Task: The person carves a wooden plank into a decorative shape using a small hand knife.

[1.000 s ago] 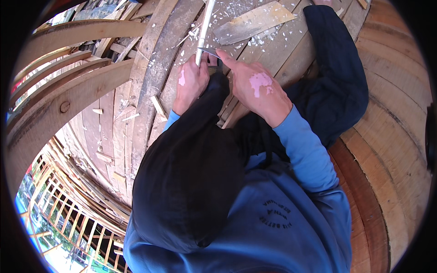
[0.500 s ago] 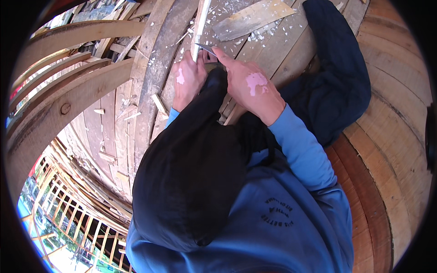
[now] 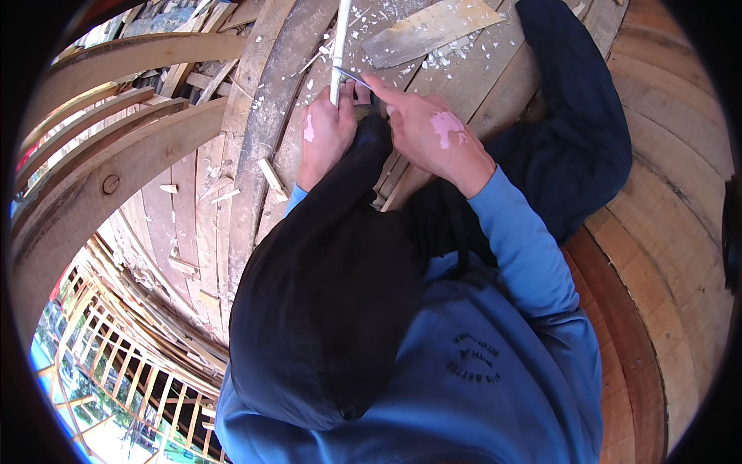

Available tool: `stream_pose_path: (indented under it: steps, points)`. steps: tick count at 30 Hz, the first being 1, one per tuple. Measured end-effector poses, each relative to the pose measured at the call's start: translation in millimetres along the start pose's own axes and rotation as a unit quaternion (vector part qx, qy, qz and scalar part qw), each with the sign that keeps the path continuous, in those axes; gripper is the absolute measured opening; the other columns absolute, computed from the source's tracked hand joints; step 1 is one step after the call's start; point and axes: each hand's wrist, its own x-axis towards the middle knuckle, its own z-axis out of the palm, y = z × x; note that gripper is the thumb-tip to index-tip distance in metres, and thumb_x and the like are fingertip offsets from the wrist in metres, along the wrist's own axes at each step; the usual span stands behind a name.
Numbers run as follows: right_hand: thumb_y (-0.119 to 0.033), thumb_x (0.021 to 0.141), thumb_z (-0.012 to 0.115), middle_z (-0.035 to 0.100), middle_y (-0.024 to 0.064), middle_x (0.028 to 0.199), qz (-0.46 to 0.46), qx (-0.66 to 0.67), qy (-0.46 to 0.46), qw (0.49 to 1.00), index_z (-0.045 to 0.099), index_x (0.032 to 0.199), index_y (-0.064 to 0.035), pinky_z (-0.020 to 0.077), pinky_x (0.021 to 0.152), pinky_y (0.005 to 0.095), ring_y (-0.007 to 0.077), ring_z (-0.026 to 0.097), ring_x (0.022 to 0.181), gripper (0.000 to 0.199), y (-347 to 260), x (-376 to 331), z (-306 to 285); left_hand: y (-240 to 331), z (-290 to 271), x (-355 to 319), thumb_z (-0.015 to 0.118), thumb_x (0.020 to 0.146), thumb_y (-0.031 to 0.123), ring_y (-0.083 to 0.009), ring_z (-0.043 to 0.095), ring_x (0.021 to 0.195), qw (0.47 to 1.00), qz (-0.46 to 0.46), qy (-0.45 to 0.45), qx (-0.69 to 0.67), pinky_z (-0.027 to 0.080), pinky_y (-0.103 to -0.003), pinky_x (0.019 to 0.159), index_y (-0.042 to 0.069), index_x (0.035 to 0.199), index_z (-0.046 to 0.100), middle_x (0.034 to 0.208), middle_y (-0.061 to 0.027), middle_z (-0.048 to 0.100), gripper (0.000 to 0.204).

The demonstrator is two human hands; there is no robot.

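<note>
My left hand is closed around the lower end of a thin, pale wooden stick, which points away from me past the top of the view. In my right hand is a knife, its forefinger stretched along the back of the blade. The blade's tip lies against the stick just beyond my left hand. The knife's handle is hidden inside my right fist. Both hands are close together in front of my bent knee, in dark trousers.
Curved wooden planks make up the floor, strewn with pale shavings. A flat board lies beyond my right hand. Thick curved timbers rise at left, with small wood offcuts nearby. A planked wall curves up at right.
My right hand and the knife have shifted slightly to the right. My left hand and the stick have moved a little to the right too, and the stick has turned slightly.
</note>
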Motion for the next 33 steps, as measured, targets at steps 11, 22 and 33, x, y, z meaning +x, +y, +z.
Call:
stream_pose_path:
  steps: [11,22,33]
  points:
    - [-0.004,0.100,0.050,0.064,0.0300,0.084,-0.030,-0.022,-0.007,0.999,0.050,0.156,-0.0243,0.0478,0.080,0.0585,0.0501,0.062,0.080,0.059,5.5,-2.1,-14.4,-4.6,-0.4,2.3,0.056,0.101,0.022,-0.0501,0.070,0.089,1.000,0.004,0.010,0.016,0.053,-0.053,0.078,-0.005,0.102,0.068,0.087,-0.0309,0.069,0.030]
    - [0.005,0.088,0.055,0.063,0.0302,0.084,-0.038,-0.038,0.004,0.999,0.053,0.152,-0.0116,0.0471,0.077,0.0584,0.0503,0.060,0.079,0.066,5.2,-8.4,-12.5,-11.6,1.6,4.7,0.058,0.103,0.023,-0.0515,0.069,0.084,0.995,0.058,-0.004,0.087,0.052,-0.057,0.074,-0.006,0.096,0.065,0.082,-0.0331,0.067,0.030]
    - [0.004,0.086,0.055,0.069,0.0280,0.086,0.024,-0.071,0.073,0.995,0.053,0.152,-0.0147,0.0524,0.082,0.0578,0.0499,0.066,0.087,0.069,12.1,4.2,23.4,-7.1,7.3,7.2,0.057,0.103,0.021,-0.0497,0.071,0.080,0.996,0.036,-0.015,0.086,0.055,-0.055,0.072,-0.008,0.097,0.067,0.082,-0.0339,0.068,0.031]
